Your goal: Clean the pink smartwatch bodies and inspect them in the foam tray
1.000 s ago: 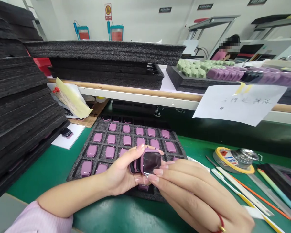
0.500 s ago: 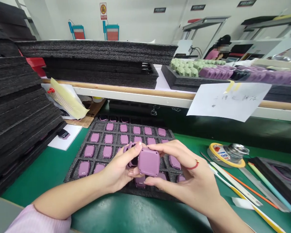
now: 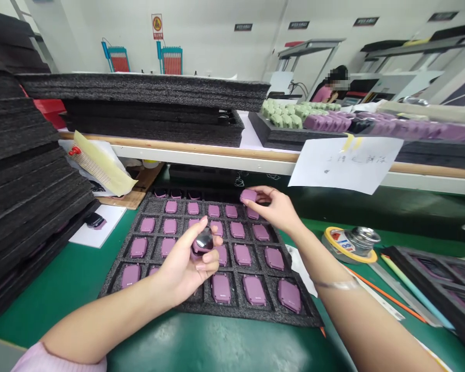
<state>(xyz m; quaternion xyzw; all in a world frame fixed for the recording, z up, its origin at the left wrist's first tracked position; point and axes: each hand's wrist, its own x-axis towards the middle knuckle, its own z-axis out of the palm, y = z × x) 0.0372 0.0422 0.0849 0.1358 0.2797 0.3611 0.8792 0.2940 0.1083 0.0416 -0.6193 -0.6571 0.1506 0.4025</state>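
Note:
My left hand (image 3: 184, 263) is closed around a purple smartwatch case with a glossy black face (image 3: 203, 240), held above the middle of the foam tray. At the tray's back right, my right hand (image 3: 277, 209) pinches another purple watch case (image 3: 248, 196) between thumb and fingers. A further purple case lies just below it, partly covered by the thumb. The black foam tray (image 3: 256, 316) has rows of pockets, most showing a purple case lying back side up. Three cases along the back left edge show dark faces. My left forearm and hand cover part of the front rows.
Tall foam stacks (image 3: 31, 170) stand at the left, beside a dark watch (image 3: 95, 220) on white paper. Across the back runs a shelf (image 3: 201, 151) with a hanging paper sheet (image 3: 344, 163). To the right lie a tape roll (image 3: 344, 248), several slim tools and another foam tray (image 3: 430, 274).
My right hand has moved away from my left, forward to the tray's back right, carrying a purple case. My left hand keeps its case, whose black face now shows. The view has shifted slightly.

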